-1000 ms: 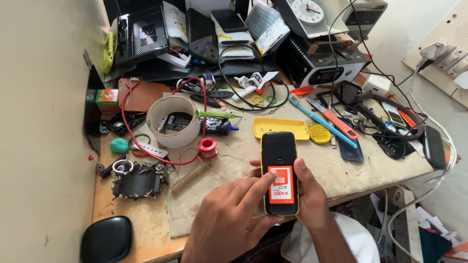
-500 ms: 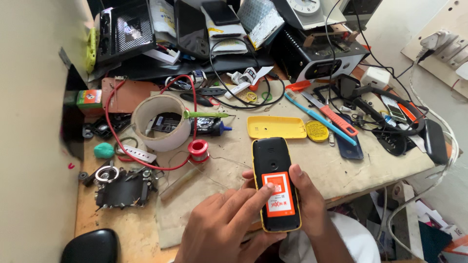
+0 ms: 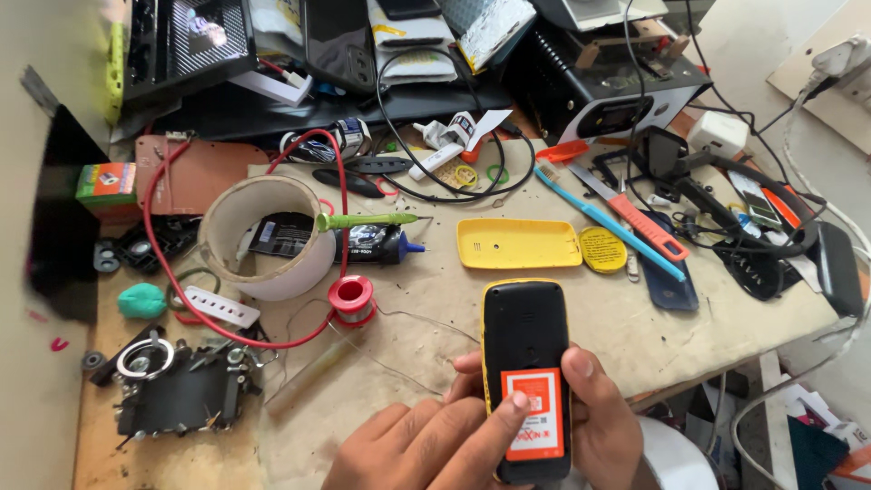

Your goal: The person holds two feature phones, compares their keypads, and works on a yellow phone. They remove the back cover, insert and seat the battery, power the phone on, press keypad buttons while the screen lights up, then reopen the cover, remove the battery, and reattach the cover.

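Fingers: left hand [image 3: 426, 449] lies over the lower part of a phone [image 3: 526, 377], its forefinger tip pressed on the orange sticker [image 3: 533, 413]; right hand [image 3: 603, 426] is clamped round the phone's right edge, thumb on the rim, other fingers behind and unseen.
Phone, looks: small bar handset, open back up — black inside, thin yellow rim, orange-and-white rectangular sticker on the lower half.
Phone, place: between both hands, upright, held just above the near edge of the workbench [image 3: 417, 299].
Beyond the fingertips: yellow back cover [image 3: 519, 243] lying flat, a round yellow disc [image 3: 603, 249] just to its right.
Further right of those: blue toothbrush [image 3: 608, 222] and orange-handled knife [image 3: 635, 216], side by side, slanted.
Up and left of the left hand: red solder spool [image 3: 351, 298]; past it a wide tape ring [image 3: 263, 236] with a green-handled tool [image 3: 363, 220] resting across its rim, over a black glue tube [image 3: 363, 243].
Far left: dark metal part [image 3: 181, 395] with a ring on top.
Hidden or cut off: phone's bottom end and both wrists run out of view — sticker print too small to read; the clutter at the back of the bench is hard to sort out.
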The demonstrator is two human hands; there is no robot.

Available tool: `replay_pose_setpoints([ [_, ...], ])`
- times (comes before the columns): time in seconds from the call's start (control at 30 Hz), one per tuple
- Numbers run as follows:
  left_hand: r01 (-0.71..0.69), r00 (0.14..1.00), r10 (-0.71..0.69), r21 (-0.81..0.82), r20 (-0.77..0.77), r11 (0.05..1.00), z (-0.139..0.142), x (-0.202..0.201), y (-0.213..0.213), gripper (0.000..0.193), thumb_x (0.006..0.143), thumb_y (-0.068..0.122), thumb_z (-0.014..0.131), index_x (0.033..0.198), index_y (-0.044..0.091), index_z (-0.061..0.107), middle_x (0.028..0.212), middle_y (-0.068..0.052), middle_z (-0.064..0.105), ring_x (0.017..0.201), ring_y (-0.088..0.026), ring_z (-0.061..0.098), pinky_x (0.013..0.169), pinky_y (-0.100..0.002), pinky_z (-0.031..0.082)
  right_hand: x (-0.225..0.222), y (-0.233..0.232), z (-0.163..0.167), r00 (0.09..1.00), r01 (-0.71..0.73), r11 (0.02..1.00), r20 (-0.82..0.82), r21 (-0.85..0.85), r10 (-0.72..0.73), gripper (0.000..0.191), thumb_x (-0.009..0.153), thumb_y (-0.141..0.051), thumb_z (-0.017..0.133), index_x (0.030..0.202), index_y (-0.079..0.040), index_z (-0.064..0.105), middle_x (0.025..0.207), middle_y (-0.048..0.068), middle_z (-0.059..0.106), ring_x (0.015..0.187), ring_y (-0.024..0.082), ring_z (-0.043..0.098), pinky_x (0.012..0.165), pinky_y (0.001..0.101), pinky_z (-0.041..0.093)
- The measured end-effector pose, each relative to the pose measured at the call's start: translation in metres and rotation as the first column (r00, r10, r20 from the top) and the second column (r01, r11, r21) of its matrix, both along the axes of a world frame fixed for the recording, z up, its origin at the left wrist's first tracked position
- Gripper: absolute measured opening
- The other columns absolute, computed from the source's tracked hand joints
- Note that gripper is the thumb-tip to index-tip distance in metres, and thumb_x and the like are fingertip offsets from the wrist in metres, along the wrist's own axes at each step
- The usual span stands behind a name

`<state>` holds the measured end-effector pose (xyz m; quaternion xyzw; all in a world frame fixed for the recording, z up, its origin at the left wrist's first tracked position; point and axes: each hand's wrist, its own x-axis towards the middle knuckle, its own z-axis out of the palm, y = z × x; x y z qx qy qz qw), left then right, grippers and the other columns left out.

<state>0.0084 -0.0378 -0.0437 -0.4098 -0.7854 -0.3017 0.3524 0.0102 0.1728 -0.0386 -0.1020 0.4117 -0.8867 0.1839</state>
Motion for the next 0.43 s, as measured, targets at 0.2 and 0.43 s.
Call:
replay_pose_setpoints([
  [0.2,-0.120,0.988,0.120,0.006,-0.093,0.993,-0.011,-0.002,0.009,0.046,0.084,0.014,0.075,0.129,0.019,0.067,0.089,0.006,0.063,0.067,-0.005,0.065,0.049,-0.022,0.044,0.007,-0.004,0.001,0.993,0.083,0.996,0.081,-0.032,-0.080,0.082,0.100,-0.050,0.043,0.130,0.025,0.055,0.119,0.039,0.066,0.109,0.042,0.069,0.101,0.0497,0.053],
  [0.43,-0.133,0.991,0.133,0.008,-0.022,0.991,-0.013,0.001,0.012,0.048,0.076,0.019,0.078,0.123,0.021,0.069,0.084,0.006,0.063,0.058,-0.003,0.060,0.043,-0.022,0.035,0.007,-0.003,0.002,0.994,0.091,0.996,0.056,-0.008,-0.091,0.081,0.099,-0.050,0.048,0.132,0.024,0.054,0.117,0.042,0.066,0.108,0.044,0.069,0.099,0.0508,0.055],
])
